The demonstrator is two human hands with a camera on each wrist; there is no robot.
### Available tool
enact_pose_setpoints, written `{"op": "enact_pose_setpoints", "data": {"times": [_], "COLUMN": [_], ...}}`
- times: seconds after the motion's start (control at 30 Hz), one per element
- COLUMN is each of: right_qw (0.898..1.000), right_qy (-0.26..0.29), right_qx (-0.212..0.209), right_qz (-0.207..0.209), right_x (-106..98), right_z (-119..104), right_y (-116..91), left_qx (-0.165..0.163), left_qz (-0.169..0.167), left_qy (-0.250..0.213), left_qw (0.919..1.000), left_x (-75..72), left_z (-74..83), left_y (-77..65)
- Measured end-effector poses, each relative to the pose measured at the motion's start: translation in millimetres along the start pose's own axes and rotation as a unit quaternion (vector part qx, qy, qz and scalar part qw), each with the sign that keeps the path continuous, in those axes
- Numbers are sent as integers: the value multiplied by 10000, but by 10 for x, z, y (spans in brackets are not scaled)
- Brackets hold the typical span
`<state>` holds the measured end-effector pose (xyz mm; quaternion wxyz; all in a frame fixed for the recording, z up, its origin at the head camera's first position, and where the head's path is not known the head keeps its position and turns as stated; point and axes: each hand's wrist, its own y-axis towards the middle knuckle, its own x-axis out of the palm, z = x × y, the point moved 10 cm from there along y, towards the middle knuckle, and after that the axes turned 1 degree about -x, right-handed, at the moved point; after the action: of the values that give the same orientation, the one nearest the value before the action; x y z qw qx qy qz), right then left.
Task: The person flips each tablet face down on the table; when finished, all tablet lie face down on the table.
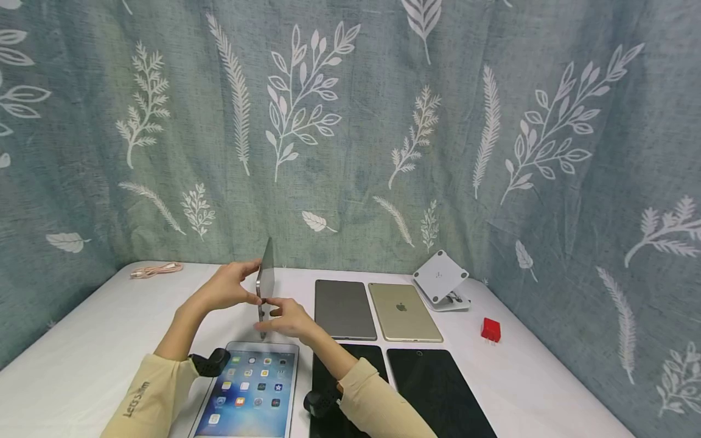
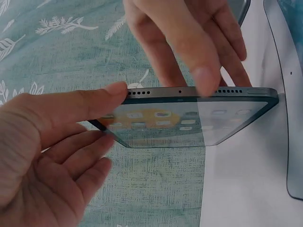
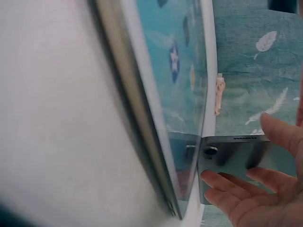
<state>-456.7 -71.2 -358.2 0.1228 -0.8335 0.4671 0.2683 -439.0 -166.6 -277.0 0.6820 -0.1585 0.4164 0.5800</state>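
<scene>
A thin grey tablet (image 1: 266, 277) stands on edge above the back of the table, its lit screen (image 2: 161, 123) full of app icons in the left wrist view. My left hand (image 1: 232, 286) holds it near a corner, thumb on the edge and fingers behind. From the other side my right hand (image 1: 287, 319) grips it, with the thumb on the edge with speaker holes and the fingers (image 3: 227, 187) at the grey back, near the camera lens (image 3: 210, 151). Below both hands lies a white-framed tablet (image 1: 249, 389) with its home screen lit.
Right of the hands lie a dark grey tablet (image 1: 345, 310), a gold tablet (image 1: 405, 313) and two black-screened tablets, one (image 1: 438, 389) partly out of frame. A silver stand (image 1: 440, 280) and a red charger plug (image 1: 491, 330) are farther right. A coiled cable (image 1: 156, 270) sits back left.
</scene>
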Motion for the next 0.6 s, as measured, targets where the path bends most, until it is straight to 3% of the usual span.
{"op": "enact_pose_setpoints", "data": {"times": [0.2,0.3,0.47,0.6], "right_qw": [9989,9965,9844,9801], "right_qy": [-338,-782,-1745,-1956], "right_qx": [-113,-85,-70,-165], "right_qz": [-305,-280,-226,-283], "right_x": [146,166,176,193], "right_z": [-8,-10,-24,-68], "right_y": [59,84,99,93], "left_qx": [-72,-99,-213,-243], "left_qz": [79,60,45,47], "left_qy": [417,533,705,825], "left_qw": [9991,9985,9973,9963], "left_x": [-86,-115,-142,-160], "left_z": [-72,-107,-136,-142], "left_y": [-60,-78,-107,-124]}}
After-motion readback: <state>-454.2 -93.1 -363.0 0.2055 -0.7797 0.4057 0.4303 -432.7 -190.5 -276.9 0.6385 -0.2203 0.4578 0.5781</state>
